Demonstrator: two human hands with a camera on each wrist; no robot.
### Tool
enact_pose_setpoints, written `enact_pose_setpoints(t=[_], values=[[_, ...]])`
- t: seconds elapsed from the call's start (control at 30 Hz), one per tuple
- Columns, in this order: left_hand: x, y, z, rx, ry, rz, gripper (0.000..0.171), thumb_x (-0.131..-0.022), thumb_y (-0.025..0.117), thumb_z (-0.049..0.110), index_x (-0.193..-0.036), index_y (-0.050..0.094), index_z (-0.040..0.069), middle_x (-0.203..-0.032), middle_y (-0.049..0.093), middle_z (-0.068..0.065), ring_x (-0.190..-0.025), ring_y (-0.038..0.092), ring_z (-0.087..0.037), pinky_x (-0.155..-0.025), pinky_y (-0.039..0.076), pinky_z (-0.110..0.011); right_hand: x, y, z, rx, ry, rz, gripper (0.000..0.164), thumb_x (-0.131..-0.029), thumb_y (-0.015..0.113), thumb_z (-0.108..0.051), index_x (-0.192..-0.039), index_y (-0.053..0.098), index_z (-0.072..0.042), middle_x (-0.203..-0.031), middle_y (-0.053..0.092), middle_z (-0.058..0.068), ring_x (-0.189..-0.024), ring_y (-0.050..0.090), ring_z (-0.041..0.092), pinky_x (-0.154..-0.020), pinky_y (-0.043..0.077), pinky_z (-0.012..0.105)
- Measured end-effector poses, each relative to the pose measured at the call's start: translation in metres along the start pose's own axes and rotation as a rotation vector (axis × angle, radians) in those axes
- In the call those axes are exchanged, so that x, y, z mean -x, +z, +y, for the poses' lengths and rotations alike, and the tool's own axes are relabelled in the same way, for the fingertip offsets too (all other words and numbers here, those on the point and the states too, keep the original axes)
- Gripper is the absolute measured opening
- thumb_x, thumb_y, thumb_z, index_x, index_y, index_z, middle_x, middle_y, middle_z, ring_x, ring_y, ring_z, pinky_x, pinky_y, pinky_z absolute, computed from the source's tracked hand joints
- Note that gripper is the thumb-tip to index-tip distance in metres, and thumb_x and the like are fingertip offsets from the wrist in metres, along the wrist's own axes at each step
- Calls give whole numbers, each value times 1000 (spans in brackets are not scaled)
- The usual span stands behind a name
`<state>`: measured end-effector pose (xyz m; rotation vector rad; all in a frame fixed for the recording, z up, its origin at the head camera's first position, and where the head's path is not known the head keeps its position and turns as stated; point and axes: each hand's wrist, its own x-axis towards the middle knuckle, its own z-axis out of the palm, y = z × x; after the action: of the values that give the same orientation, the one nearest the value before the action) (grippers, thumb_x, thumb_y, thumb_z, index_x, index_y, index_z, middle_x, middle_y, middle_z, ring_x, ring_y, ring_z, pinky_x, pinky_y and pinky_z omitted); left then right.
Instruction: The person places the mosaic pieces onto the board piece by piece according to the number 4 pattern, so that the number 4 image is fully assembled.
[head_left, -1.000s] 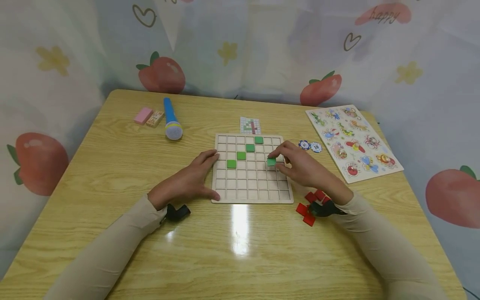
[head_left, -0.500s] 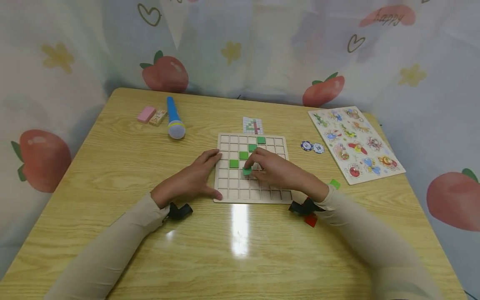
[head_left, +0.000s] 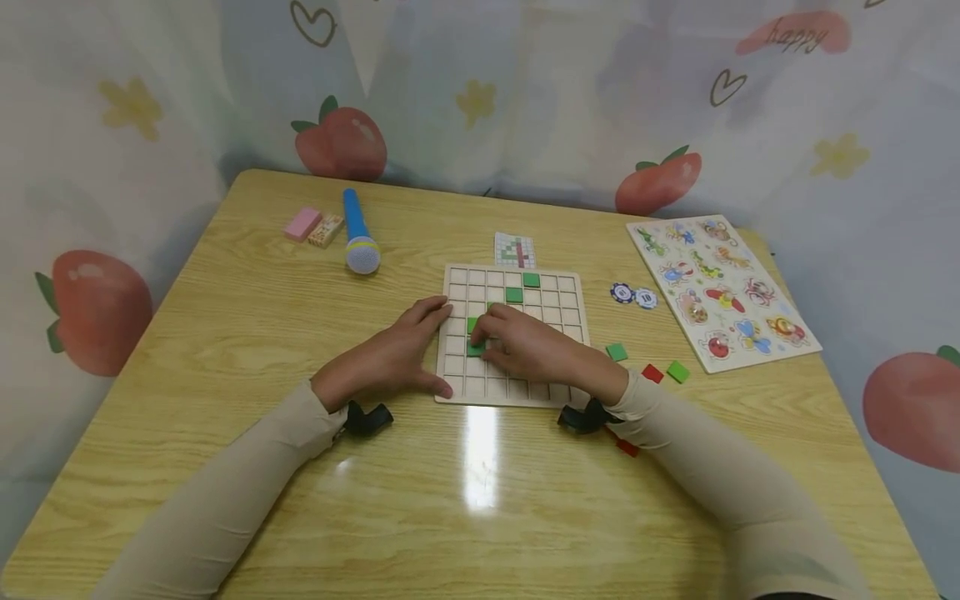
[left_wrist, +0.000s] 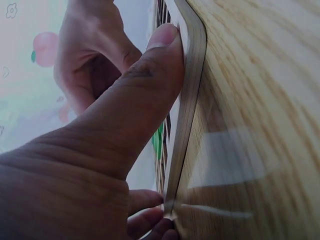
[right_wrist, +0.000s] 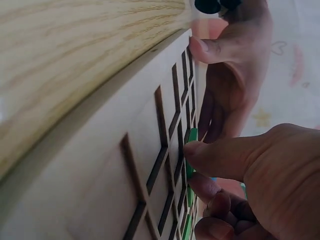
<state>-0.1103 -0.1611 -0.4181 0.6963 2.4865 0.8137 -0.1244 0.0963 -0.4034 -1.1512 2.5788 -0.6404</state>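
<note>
In the head view my left hand (head_left: 390,358) rests on the left side of a light wooden grid board (head_left: 454,364), its thumb on the near corner and its fingers farther up that edge. In the left wrist view the thumb lies over the rim. My right hand (head_left: 525,340) reaches across the board and pinches a green square tile (head_left: 476,351) between thumb and finger, down at a cell in the left part. More green tiles (head_left: 531,280) step diagonally up to the right; my fingers partly cover the nearer ones.
A small pattern card (head_left: 515,250) lies behind the board. To the right are loose green tiles (head_left: 617,352), red tiles (head_left: 652,373) partly under the sleeve, two chips (head_left: 633,296) and an insect puzzle board (head_left: 720,292). A blue toy microphone (head_left: 362,242) and small boxes (head_left: 303,224) stand back left.
My right hand has carried the green tile leftward over the board and down to a cell just below the diagonal's lower end. My left hand stays at the board's edge.
</note>
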Motion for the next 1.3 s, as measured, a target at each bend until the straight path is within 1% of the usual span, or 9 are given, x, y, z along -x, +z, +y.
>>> enact_pose_setpoints(t=[0.2, 0.43, 0.63, 0.8, 0.93, 1.03, 1.17, 1.23, 1.3], values=[[-1, -1, 2, 3, 1, -4, 130, -79, 93, 50, -172, 14, 8, -181, 5, -9, -167, 17, -33, -126, 39, -52, -1, 0, -1, 6, 28, 17, 14, -100, 75, -13, -115, 75, -13, -114, 68, 5, -102, 63, 19, -93, 56, 39], [4, -2, 2, -1, -14, 11, 130, -79, 94, 49, -172, 13, 8, -181, 5, -8, -167, 17, -33, -126, 39, -53, -11, 2, -1, 45, 51, 63, 8, -104, 69, -13, -106, 75, -17, -99, 64, 4, -85, 56, 18, -76, 49, 33], [2, 0, 2, 23, -7, 8, 128, -80, 94, 47, -173, 13, 9, -181, 5, -6, -167, 16, -31, -126, 38, -52, -7, -1, -2, 115, 34, 98, 7, -105, 69, -15, -104, 76, -15, -99, 63, 4, -84, 55, 17, -73, 50, 31], [1, 1, 3, 24, -17, 12, 130, -78, 95, 47, -173, 14, 9, -181, 6, -6, -167, 15, -31, -128, 36, -52, 29, -19, 6, 40, 34, 211, 4, -104, 70, -12, -106, 73, -14, -106, 66, 2, -91, 59, 15, -78, 53, 34], [0, 3, 6, 2, -34, 8, 131, -78, 95, 48, -173, 13, 10, -181, 4, -5, -168, 13, -31, -128, 36, -52, 82, -39, 27, -3, 71, 383, 11, -101, 73, -7, -107, 71, -15, -99, 66, -3, -82, 53, 9, -71, 47, 29], [0, 2, 5, -9, -41, 8, 132, -77, 95, 48, -173, 13, 10, -181, 3, -6, -168, 13, -32, -128, 36, -52, 120, -48, 45, -40, 132, 489, 17, -98, 75, -1, -107, 72, -16, -93, 64, -5, -76, 48, 7, -67, 41, 25], [1, 1, 4, -6, -31, 8, 132, -77, 96, 48, -172, 13, 8, -181, 3, -8, -167, 13, -34, -127, 37, -54, 160, -48, 64, -104, 279, 528, 17, -100, 72, -4, -111, 73, -17, -100, 70, -4, -78, 52, 6, -68, 42, 21], [0, 2, 4, -4, -18, 6, 132, -77, 96, 47, -172, 13, 7, -181, 4, -9, -167, 14, -35, -126, 37, -54, 173, -43, 73, -125, 349, 523, 16, -103, 70, -7, -115, 74, -18, -106, 72, -3, -79, 54, 7, -68, 43, 20], [-1, 2, 4, 2, -13, 3, 132, -77, 95, 47, -172, 14, 8, -181, 3, -9, -167, 13, -34, -126, 37, -55, 182, -37, 81, -139, 383, 511, 17, -105, 68, -10, -118, 74, -18, -110, 73, -1, -79, 55, 8, -67, 43, 21]])
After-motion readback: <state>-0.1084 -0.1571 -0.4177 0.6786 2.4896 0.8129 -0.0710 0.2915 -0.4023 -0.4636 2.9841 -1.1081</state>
